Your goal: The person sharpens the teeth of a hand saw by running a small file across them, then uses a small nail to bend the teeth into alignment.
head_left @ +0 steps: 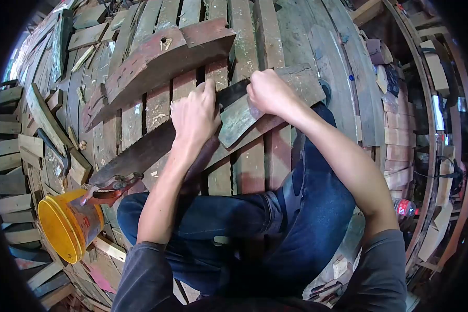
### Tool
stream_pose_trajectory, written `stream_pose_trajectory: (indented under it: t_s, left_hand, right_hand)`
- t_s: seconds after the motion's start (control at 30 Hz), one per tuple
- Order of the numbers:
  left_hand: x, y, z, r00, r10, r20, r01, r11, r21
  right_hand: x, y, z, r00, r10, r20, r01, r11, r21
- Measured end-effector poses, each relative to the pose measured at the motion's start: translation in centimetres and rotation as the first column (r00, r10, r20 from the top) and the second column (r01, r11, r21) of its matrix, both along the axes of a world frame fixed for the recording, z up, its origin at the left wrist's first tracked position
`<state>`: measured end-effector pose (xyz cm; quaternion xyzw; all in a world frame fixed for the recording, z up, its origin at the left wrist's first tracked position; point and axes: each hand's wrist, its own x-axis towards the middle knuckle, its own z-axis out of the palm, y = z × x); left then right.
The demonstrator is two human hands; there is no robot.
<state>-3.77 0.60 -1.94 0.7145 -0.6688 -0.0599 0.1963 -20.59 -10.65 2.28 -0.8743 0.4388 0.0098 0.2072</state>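
Note:
A handsaw [135,148] lies slanting in front of me, its dark toothed blade facing away and its worn reddish handle [112,188] at lower left. My left hand [195,112] is closed around the middle of the blade. Near the blade's far right end, my right hand [268,92] is closed in a fist; what its fingers hold is hidden. A short wooden block [239,122] sits below the right hand, against the blade. Under it a longer weathered board [304,86] runs toward my raised knee.
A thick reddish shaped timber [166,62] with a hole lies beyond the saw on the slatted floor [244,41]. At left are a yellow bucket [62,229], a dark curved tool [54,151] and wood offcuts [41,104]. A plastic bottle [404,207] lies at right.

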Motion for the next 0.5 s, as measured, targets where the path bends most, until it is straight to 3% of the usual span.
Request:
stream_pose_trajectory:
  t_s: [0.13,0.2,0.33,0.37,0.47,0.5]
  left_hand:
    - [0.3,-0.6,0.5,0.999,-0.016,-0.039,0.016,1.0,-0.003]
    - [0.7,-0.4,0.5,0.998,0.009,-0.056,-0.006,0.999,0.042]
    - [2.0,-1.1,0.1,0.996,-0.01,-0.085,0.022,0.989,0.145]
    - [2.4,-1.0,0.0,0.993,-0.045,-0.109,0.045,0.999,0.0]
    - [3.5,-1.1,3.3,0.968,0.023,-0.25,0.007,0.993,0.116]
    - [4.0,-1.1,4.8,0.914,0.105,-0.392,-0.012,0.973,0.231]
  right_hand:
    - [0.7,-0.4,1.8,1.0,-0.018,-0.013,0.018,1.0,-0.012]
    - [-0.3,-1.3,2.8,0.992,-0.049,0.113,0.062,0.991,-0.118]
    - [-2.8,-2.9,2.9,0.978,-0.1,0.183,0.134,0.974,-0.184]
    - [-3.3,-3.1,2.8,0.965,-0.113,0.235,0.161,0.968,-0.195]
    - [-4.0,-4.2,3.1,0.91,-0.159,0.383,0.272,0.926,-0.261]
    - [-4.0,-4.1,3.9,0.871,-0.21,0.444,0.348,0.902,-0.255]
